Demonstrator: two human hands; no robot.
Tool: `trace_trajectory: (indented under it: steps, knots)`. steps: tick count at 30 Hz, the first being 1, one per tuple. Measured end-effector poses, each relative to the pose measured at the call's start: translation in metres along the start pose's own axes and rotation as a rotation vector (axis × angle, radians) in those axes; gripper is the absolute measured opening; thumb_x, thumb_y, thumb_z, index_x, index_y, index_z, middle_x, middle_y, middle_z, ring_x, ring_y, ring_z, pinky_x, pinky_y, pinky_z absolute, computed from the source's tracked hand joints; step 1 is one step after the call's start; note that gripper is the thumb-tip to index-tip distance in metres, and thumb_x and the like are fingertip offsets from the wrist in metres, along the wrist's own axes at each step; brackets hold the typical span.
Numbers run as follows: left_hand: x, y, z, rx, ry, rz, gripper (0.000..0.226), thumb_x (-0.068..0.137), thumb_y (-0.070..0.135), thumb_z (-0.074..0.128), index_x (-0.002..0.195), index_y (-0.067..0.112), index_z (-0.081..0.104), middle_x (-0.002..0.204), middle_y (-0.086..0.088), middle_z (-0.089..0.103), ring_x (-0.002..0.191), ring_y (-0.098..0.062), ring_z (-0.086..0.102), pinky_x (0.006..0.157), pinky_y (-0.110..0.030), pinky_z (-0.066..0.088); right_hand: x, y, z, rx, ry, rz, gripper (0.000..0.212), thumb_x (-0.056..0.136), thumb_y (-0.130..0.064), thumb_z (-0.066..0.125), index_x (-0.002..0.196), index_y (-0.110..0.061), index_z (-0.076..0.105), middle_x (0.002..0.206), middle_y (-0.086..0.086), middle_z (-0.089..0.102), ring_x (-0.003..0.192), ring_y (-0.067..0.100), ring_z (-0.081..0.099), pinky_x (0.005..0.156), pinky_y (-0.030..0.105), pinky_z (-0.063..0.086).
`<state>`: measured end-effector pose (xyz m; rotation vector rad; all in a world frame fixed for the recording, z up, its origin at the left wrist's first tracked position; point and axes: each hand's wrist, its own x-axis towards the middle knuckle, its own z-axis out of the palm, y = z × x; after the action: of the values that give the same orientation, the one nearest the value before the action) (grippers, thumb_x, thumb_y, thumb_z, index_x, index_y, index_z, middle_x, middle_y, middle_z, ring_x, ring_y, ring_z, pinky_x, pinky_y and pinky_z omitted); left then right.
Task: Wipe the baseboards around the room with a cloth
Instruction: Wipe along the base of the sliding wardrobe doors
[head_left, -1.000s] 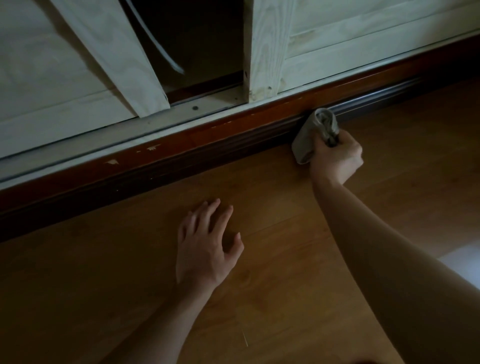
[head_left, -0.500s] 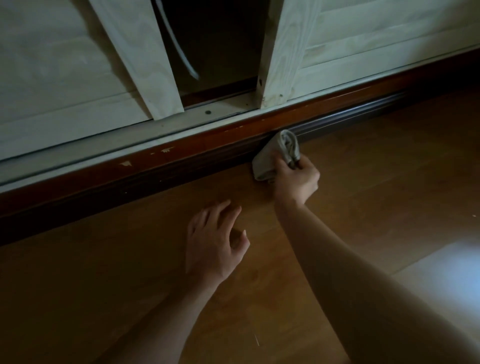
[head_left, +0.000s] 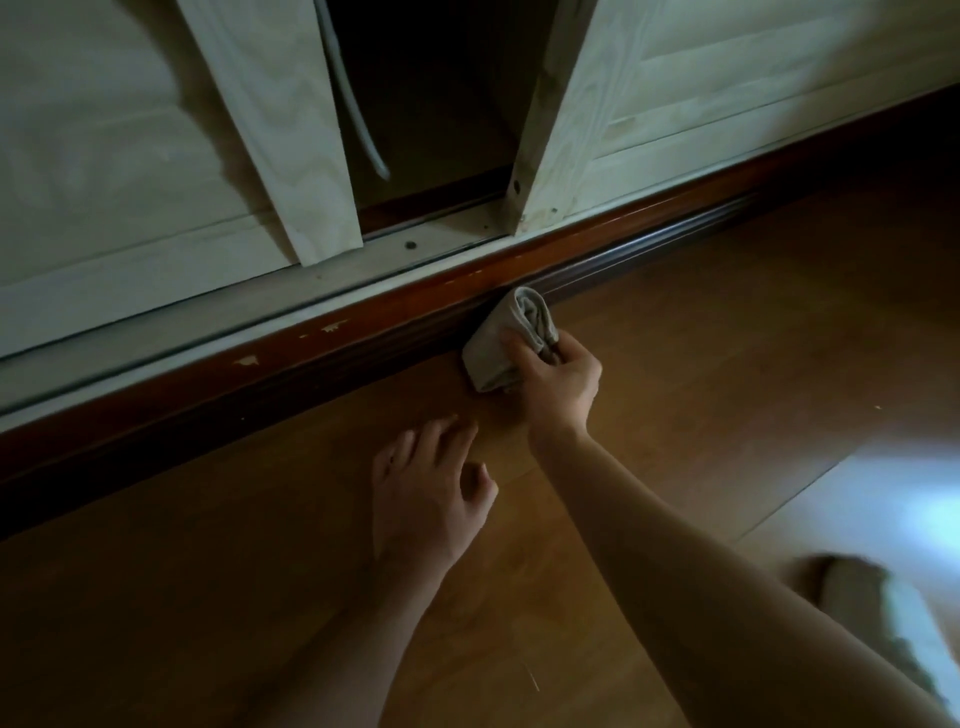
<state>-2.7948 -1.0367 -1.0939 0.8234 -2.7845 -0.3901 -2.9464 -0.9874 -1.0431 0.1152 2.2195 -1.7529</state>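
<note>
1. Brown wooden plank floor (head_left: 727, 364): runs right up to the foot of the baseboard.
2. Pale pinewood sliding doors (head_left: 130, 156): directly above the baseboard, parted on a dark gap.
3. Dark red-brown moulded wooden baseboard (head_left: 363, 343): crosses the view at a slant. It is the surface being wiped.
4. Left hand (head_left: 426, 499): on the floor a little out from the baseboard, fingers spread, holding nothing. Probably a prop for leaning in low.
5. Right hand (head_left: 558, 382): grip closed round the bunched end of the cloth, which pushes the flat fold at the moulding.
6. Grey folded cloth (head_left: 506, 343): against the baseboard's lower moulding, below the door gap, bottom edge at the floor.
7. Pale chips (head_left: 247, 360): on the baseboard's upper band, left of the cloth. They look like lost finish rather than dirt.
</note>
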Motion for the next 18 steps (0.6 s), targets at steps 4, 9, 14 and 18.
trace_trajectory:
  steps: [4, 9, 14, 18]
  knots:
    - [0.022, 0.019, 0.002, -0.001, 0.029, -0.078, 0.039, 0.080, 0.040, 0.072, 0.116, 0.025, 0.071, 0.110, -0.002, 0.062, 0.098, -0.022, 0.055, 0.081, -0.042, 0.045, 0.010, -0.001, -0.008, -0.090, -0.026, -0.133, 0.020, 0.086, -0.036, 0.075, 0.103, -0.025, 0.072, 0.096, -0.007, 0.073, 0.092, 0.008, 0.068, 0.077, 0.039, 0.062]
    - [0.025, 0.037, 0.014, 0.001, 0.021, -0.010, 0.042, 0.078, 0.037, 0.074, 0.118, 0.026, 0.069, 0.125, -0.001, 0.062, 0.111, -0.021, 0.053, 0.090, -0.042, 0.043, 0.023, 0.005, -0.021, -0.212, -0.110, -0.236, 0.029, 0.087, -0.042, 0.070, 0.111, -0.027, 0.069, 0.103, -0.008, 0.067, 0.097, 0.007, 0.063, 0.084, 0.038, 0.058]
    - [0.032, 0.058, 0.018, 0.015, -0.020, 0.009, 0.047, 0.081, 0.039, 0.071, 0.126, 0.027, 0.066, 0.132, 0.001, 0.060, 0.121, -0.019, 0.052, 0.097, -0.039, 0.041, 0.038, -0.012, -0.032, -0.308, -0.163, -0.359, 0.028, 0.086, -0.038, 0.075, 0.107, -0.021, 0.071, 0.098, -0.006, 0.066, 0.087, 0.005, 0.059, 0.076, 0.024, 0.051]
    - [0.035, 0.081, 0.023, 0.071, -0.039, -0.001, 0.050, 0.086, 0.048, 0.066, 0.130, 0.025, 0.064, 0.137, 0.000, 0.059, 0.128, -0.020, 0.051, 0.103, -0.039, 0.041, 0.061, -0.013, -0.044, -0.371, -0.190, -0.499, 0.029, 0.084, -0.037, 0.078, 0.105, -0.019, 0.073, 0.095, -0.007, 0.067, 0.084, 0.005, 0.061, 0.073, 0.018, 0.050]
